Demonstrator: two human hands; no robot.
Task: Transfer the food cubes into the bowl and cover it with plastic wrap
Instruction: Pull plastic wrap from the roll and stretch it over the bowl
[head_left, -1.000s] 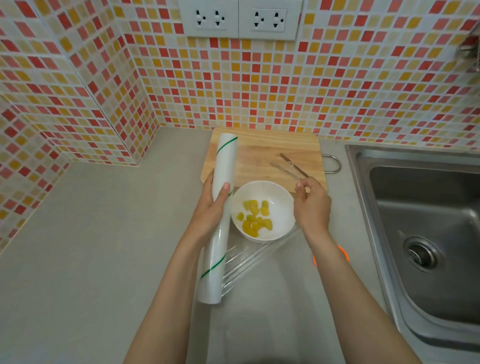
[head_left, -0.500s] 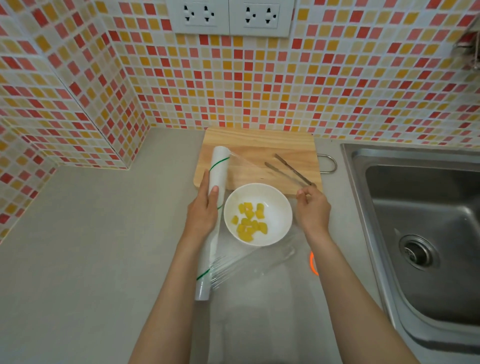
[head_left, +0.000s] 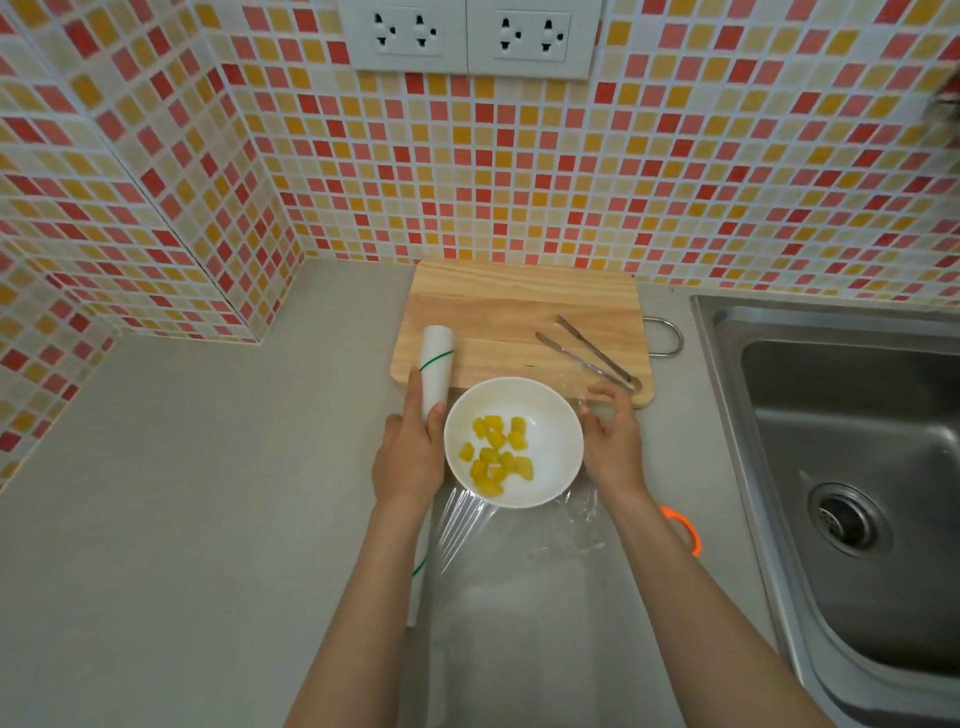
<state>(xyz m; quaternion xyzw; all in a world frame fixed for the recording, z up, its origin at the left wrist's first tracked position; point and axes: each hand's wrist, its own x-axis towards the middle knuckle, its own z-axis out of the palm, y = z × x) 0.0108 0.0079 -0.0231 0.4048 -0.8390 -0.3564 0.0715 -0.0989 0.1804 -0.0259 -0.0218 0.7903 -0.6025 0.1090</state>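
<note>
A white bowl stands on the grey counter in front of the cutting board, with several yellow food cubes inside. My left hand grips the white plastic wrap roll just left of the bowl, the roll lying lengthwise toward me. A clear sheet of wrap is drawn out from the roll, across and to the right, bunched near the bowl's near rim. My right hand is right of the bowl, fingers curled on the sheet's far edge.
A wooden cutting board lies behind the bowl with metal tongs on its right part. A steel sink fills the right side. An orange loop peeks out beside my right forearm. Tiled walls stand behind and to the left.
The roll has come down and nearer, beside the bowl. My right hand has moved down from near the tongs to the bowl's right side, and the film now spreads wider.
</note>
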